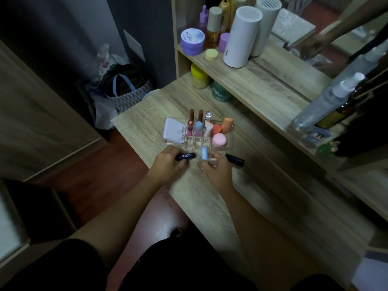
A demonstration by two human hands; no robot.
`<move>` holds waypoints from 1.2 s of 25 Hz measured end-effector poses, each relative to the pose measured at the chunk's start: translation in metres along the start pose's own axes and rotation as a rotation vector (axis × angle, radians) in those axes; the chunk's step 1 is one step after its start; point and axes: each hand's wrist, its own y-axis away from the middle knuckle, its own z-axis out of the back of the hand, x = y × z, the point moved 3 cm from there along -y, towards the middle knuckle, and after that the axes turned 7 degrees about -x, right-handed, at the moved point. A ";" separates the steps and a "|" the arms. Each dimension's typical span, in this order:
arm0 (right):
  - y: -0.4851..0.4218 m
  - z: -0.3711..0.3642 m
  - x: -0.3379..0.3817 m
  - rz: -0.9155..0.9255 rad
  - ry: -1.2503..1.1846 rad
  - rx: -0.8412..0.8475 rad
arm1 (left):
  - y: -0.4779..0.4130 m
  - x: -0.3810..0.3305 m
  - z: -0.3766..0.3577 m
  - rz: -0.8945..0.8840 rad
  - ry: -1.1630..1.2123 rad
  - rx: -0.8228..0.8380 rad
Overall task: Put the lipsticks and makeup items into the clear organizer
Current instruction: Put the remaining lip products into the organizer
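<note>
While both hands are occupied just below the clear organizer [228, 146] at the centre of the frame, two items are held ready for placing. A dark navy lip-balm stick [186, 156] is clamped between the fingers of the left hand [169, 163]; its long axis lies roughly level across the frame, pointing right toward the other hand. A pale blue tube [204, 153] is pinched in the fingers of the right hand [216, 168], standing nearly upright with its top just beside the organizer's near edge. The organizer's middle slots lie directly above that tube in the frame, so the right hand is judged the nearer of the two to an open slot; the balm stick would likely need tipping upright before it could be dropped in. Already seated in the organizer are a white compact [174, 131] in the left compartment, several upright lipsticks [191, 121] in the middle slots, and orange and pink pots [219, 139] on the right. A black pen-like item [235, 159] is left lying on the wooden tabletop [147, 127], just right of the right hand, its axis slanting down to the right.
</note>
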 end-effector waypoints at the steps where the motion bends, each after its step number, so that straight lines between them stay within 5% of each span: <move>1: -0.002 0.003 0.005 0.024 -0.041 -0.031 | 0.001 -0.001 0.008 -0.027 0.030 -0.070; 7: -0.025 0.000 0.033 0.074 -0.097 -0.142 | -0.025 -0.019 0.035 0.027 0.177 -0.264; 14: -0.029 -0.014 0.028 0.138 -0.055 -0.133 | -0.044 -0.021 0.021 0.018 0.032 -0.156; 30: -0.039 -0.026 0.020 0.125 0.035 -0.089 | -0.046 -0.020 0.009 0.079 0.175 -0.126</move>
